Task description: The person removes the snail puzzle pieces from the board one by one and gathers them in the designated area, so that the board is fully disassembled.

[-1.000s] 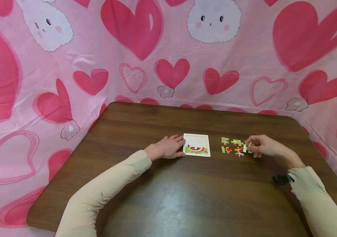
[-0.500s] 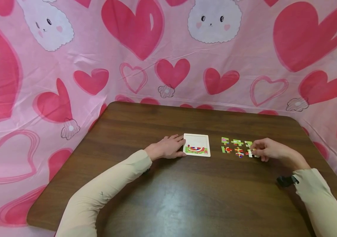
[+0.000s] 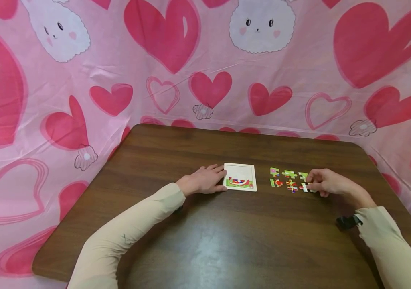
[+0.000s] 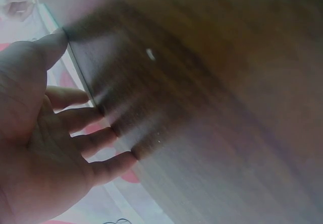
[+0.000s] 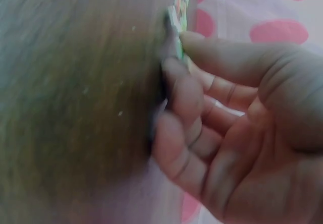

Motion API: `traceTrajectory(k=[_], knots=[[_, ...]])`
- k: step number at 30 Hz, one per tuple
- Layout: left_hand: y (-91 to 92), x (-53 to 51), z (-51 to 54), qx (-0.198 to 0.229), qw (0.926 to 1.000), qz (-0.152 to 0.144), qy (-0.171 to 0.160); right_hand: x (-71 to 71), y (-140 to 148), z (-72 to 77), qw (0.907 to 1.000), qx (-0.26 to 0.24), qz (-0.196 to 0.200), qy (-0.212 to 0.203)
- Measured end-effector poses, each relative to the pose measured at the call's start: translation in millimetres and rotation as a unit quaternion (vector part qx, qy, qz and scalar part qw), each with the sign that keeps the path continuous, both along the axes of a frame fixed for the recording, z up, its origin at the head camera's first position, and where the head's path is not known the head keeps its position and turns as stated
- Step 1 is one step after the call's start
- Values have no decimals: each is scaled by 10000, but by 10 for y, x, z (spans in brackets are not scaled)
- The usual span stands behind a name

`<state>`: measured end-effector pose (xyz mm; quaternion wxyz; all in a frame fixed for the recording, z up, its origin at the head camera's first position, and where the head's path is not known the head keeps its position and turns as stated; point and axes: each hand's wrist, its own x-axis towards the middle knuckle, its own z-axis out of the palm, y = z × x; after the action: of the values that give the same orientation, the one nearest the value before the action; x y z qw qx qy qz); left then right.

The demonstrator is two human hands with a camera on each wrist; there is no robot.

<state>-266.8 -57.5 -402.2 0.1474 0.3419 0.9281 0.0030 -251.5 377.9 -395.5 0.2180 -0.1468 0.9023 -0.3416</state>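
My left hand point(image 3: 204, 179) lies palm down with fingers spread on the table, its fingertips and thumb touching the left edge of a white puzzle tray point(image 3: 239, 171). A strip of colourful picture fills the tray's lower part; the upper part is bare white. To the tray's right, several loose jigsaw pieces point(image 3: 289, 174) lie in two rows. At the right end of the lower row, my right hand point(image 3: 329, 183) pinches a white and green jigsaw piece point(image 3: 304, 187) between thumb and fingers. The right wrist view shows the thumb point(image 5: 222, 55) against its edge; the fingers partly hide the piece.
The brown wooden table point(image 3: 205, 233) has rounded corners. A pink cloth point(image 3: 248, 68) printed with hearts and rabbit faces hangs behind it and along its sides. A black strap point(image 3: 349, 222) is at the right wrist.
My right hand has moved slightly right with a jigsaw piece, which now sits at the end of the lower row, and the upper right piece is uncovered. My left hand has stayed put.
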Motion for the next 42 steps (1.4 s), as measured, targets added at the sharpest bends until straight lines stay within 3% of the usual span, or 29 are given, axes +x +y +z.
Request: traceTrajectory(k=[11,18,31,42], knots=[[-4,1,-19,48,10000,37,-5,-18,-78,62,9980,586,-197,-116],[-4,-1,-16,81,10000,26,-31,28,-182,118,9943,969,-186,397],[-10,-1,-18,92,10000,1,26,119,-687,241,9918,850,111,951],[-5,-1,-14,106,9999,2,-10,85,-1052,91,9924,250,595,1052]])
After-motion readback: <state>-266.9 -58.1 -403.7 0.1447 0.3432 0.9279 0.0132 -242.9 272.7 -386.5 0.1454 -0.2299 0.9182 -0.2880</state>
